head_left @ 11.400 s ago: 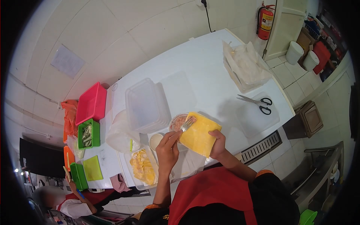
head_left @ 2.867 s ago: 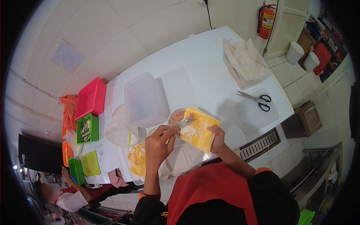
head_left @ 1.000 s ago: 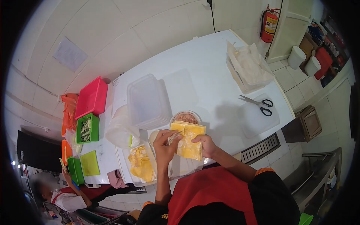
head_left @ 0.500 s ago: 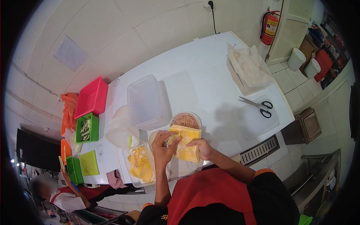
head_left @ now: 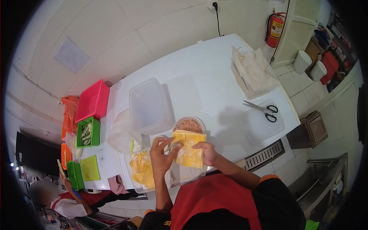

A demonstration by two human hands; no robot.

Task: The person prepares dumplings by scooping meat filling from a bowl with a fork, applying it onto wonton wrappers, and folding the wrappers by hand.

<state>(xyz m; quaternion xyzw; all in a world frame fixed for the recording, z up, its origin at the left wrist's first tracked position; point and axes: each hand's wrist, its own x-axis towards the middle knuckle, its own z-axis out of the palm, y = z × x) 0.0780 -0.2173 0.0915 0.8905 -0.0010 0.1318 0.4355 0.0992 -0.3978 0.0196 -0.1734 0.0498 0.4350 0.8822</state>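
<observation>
A stack of yellow square dough wrappers [head_left: 191, 154], dusted with white flour, is held up at the front of the table. My right hand [head_left: 209, 154] grips its right side, thumb on top and the other fingers underneath. At the left edge, my left hand [head_left: 161, 154] has its thumb on the top wrapper and its fingers bent near the corner. Just behind the stack stands a round bowl of minced meat [head_left: 188, 125], its near part hidden. More yellow wrappers [head_left: 142, 170] lie loosely in a clear tray left of my left hand.
Stacked clear plastic containers [head_left: 150, 105] and a translucent tub [head_left: 122, 132] stand behind on the left. Scissors [head_left: 264, 109] rest on a white lid at right, near a paper-lined container [head_left: 253, 74]. At far left, a co-worker's hand [head_left: 67, 184] is by a green bin [head_left: 76, 176].
My left hand has shifted slightly left, with its fingers a little farther from the thumb. The wrapper stack shows more of its top face. My right hand keeps its grip.
</observation>
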